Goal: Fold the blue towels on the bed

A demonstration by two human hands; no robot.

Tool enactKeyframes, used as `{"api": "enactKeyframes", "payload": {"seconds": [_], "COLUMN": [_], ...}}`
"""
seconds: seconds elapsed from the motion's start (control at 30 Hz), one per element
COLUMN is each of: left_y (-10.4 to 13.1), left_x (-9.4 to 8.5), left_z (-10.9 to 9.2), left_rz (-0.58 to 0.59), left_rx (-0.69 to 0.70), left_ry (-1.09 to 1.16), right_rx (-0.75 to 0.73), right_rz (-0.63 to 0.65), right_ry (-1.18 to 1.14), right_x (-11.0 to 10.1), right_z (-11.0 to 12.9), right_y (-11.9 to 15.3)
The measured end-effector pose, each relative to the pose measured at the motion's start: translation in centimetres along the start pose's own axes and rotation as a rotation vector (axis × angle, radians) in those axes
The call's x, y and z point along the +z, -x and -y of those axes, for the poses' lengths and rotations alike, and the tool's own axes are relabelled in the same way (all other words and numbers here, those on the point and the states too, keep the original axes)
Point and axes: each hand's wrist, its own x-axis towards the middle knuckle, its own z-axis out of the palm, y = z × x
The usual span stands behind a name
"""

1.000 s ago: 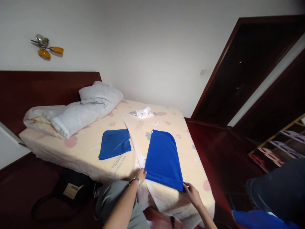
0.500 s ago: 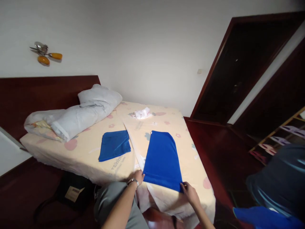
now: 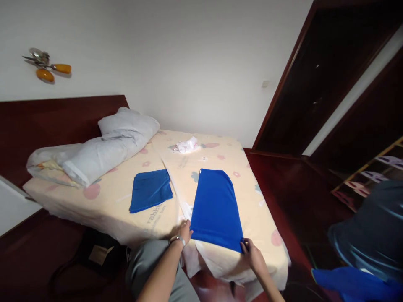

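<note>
Large blue cloth (image 3: 217,209) lies flat on the bed (image 3: 262,235), at its near edge. Right hand (image 3: 253,256): grip closed, thumb and finger pinching the near right corner. Left hand (image 3: 185,232): fingers at the near left corner, touching it — cannot tell whether this grip has closed on fabric. Smaller blue cloth (image 3: 150,191), folded, lies to the left, apart; white bundle (image 3: 187,145) farther back.

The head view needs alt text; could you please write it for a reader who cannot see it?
A person's right hand pinches the near right corner of a large blue cloth on a bed; the left hand touches the cloth's near left corner. A smaller blue cloth lies to the left; farther back are a white bundle and a quilt.
</note>
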Motion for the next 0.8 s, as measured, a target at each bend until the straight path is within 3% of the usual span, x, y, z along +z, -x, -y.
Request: {"api": "enactKeyframes", "payload": {"seconds": [0.1, 0.2, 0.33, 0.4, 0.5, 0.67, 0.8], "left_y": [0.7, 1.0, 0.9, 0.6, -0.3, -2.5, -3.5], "left_x": [-1.0, -1.1, -0.6, -0.5, -0.2, 1.2, 2.0], "left_z": [-0.4, -0.7, -0.2, 0.3, 0.7, 0.5, 0.7], "left_rz": [-0.101, -0.096, 0.023, 0.046, 0.004, -0.042, -0.052], "left_rx": [0.140, 0.312, 0.435, 0.419, 0.339, 0.123, 0.099], "left_ry": [-0.050, -0.028, 0.001, 0.004, 0.088, 0.334, 0.411], "right_rx": [-0.126, -0.262, -0.414, -0.428, -0.403, -0.238, -0.089], "right_rz": [-0.126, -0.228, -0.013, 0.086, 0.137, 0.098, 0.037], "right_ry": [0.083, 0.296, 0.299, 0.264, 0.200, -0.053, -0.252], "right_x": [-0.1, -0.5, -1.0, -1.2, -1.5, -1.8, -2.4], "right_z": [0.1, 0.8, 2.0, 2.2, 2.0, 1.9, 2.8], "right_y": [0.1, 0.6, 1.6, 1.9, 1.7, 0.3, -0.8]}}
